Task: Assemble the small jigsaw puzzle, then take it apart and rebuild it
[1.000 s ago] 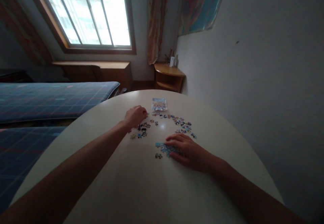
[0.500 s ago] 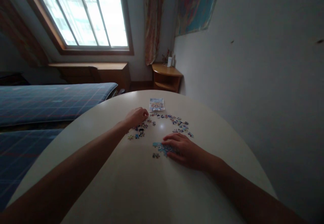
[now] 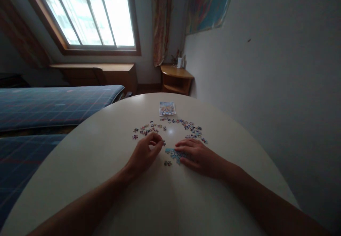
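My left hand (image 3: 149, 148) pinches a small puzzle piece (image 3: 164, 143) between thumb and forefinger, just left of a joined blue puzzle section (image 3: 174, 154). Over the right part of that section lies my right hand (image 3: 195, 155), fingers stretched out and partly covering it. A small dark clump of puzzle pieces (image 3: 168, 163) sits just below the section. Beyond the hands, loose puzzle pieces (image 3: 189, 125) spread in an arc, with more puzzle pieces (image 3: 146, 127) on its left side.
A small picture sheet or packet (image 3: 167, 108) lies at the far side of the round white table (image 3: 128, 200). Left of the table stands a bed with a blue plaid mattress (image 3: 53, 104). A wooden corner shelf (image 3: 177, 72) is behind, and a wall (image 3: 266, 86) rises on the right.
My left hand has come back from the far loose pieces toward the joined section, now with a puzzle piece in its pinch. My right hand has stayed on the section. The view has shifted slightly.
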`<act>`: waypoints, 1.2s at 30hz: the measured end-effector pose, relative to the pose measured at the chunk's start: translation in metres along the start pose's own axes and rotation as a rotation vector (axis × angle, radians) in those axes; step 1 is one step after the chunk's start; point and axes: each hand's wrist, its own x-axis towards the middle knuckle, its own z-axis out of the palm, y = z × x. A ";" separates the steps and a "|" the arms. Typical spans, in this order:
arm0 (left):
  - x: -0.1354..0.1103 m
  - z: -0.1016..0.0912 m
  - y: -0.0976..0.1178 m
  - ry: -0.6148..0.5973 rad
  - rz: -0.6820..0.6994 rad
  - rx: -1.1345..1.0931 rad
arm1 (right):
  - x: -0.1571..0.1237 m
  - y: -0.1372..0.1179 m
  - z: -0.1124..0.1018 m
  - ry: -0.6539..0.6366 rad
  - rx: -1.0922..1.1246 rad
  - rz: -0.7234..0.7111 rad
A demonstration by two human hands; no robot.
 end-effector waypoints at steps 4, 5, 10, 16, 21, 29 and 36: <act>-0.007 0.001 0.004 -0.011 0.030 -0.057 | 0.002 -0.003 -0.001 0.007 -0.019 0.044; -0.007 0.000 0.004 -0.010 0.035 -0.068 | 0.002 -0.005 -0.002 0.013 -0.019 0.054; -0.006 0.002 0.003 -0.044 0.031 -0.130 | 0.003 -0.021 -0.002 0.082 0.040 0.087; -0.008 0.004 0.007 -0.102 0.088 -0.094 | 0.000 -0.039 0.007 0.231 0.133 0.133; -0.011 0.003 0.010 -0.184 0.167 -0.090 | 0.000 -0.036 0.011 0.284 0.224 0.217; -0.013 0.003 0.002 -0.254 0.240 -0.005 | 0.001 -0.033 0.006 0.249 0.217 0.279; -0.013 0.002 -0.005 -0.314 0.275 0.178 | 0.002 -0.027 -0.006 0.162 0.035 0.247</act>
